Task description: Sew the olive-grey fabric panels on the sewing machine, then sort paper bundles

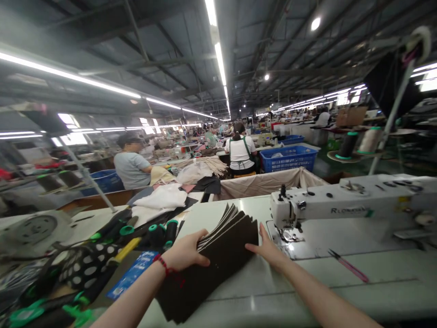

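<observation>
A stack of dark brown fabric pieces (221,262) is tilted above the pale sewing table (246,296), its layers fanned along the upper edge. My left hand (187,251) grips the stack's left side, thumb across the front and fingers behind. At the stack's right edge is my right hand (264,248), its thumb on the front face and its fingers stretched up along the side, apart from the thumb. Just beyond it stands a white sewing machine (307,205). Pink-handled thread snips (350,266) lie on the table to the right.
Thread spools (170,232), a polka-dot cloth (90,266) and a blue printed packet (133,273) crowd the left side. White cloth (164,200) lies behind them. A fabric-lined bin (259,184) borders the table's far edge. Two people sit beyond, near a blue basket (288,158).
</observation>
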Tool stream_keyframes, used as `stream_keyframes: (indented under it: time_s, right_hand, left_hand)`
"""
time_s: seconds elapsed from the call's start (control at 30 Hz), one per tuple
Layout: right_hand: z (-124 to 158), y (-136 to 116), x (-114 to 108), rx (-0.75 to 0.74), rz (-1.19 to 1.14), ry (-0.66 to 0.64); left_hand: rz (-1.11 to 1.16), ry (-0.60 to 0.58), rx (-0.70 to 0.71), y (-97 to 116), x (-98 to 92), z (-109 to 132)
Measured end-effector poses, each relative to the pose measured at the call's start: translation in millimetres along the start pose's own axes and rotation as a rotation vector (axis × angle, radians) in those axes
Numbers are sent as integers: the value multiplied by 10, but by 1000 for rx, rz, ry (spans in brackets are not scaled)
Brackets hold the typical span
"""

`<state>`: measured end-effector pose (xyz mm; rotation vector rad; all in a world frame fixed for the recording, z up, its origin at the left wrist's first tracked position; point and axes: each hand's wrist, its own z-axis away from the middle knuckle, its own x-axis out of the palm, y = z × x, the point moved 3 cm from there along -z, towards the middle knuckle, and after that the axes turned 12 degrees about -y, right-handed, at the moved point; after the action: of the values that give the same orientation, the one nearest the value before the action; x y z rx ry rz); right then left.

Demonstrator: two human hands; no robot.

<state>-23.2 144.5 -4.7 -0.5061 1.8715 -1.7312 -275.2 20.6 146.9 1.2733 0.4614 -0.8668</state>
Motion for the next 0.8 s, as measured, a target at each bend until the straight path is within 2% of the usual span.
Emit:
stream_keyframes:
  time_s: [0.07, 0.13, 0.23, 0.33, 0.47, 0.6, 0.7, 0.8]
  right_hand:
    - [27, -21, -272, -58, 59, -82]
    - [54, -63, -371, -101, 55, -224]
    - [80, -165, -332, -121, -38, -377]
    - [115, -260, -216, -95, -161, -454]
    - [197, -331, -102, -115, -235, -429]
    - [284, -340, -101, -142, -241, -372]
    - [350, -315, -133, -124, -222, -361]
    - [405, -286, -129, -100, -199, -344]
  left_hand:
    - [-104, -31, -28, 41, 108, 17]
    - [-191, -59, -48, 54, 195, 26]
    - [-323, -55, -67, 32, 266, 25]
    - [-464, 21, -113, -29, 314, 5]
    - [-582, 129, -141, -112, 362, 26]
    - [-570, 118, -129, -353, 266, 279]
    - [-448, 174, -210, -698, 187, 602]
    - [-203, 301, -233, -927, 304, 881]
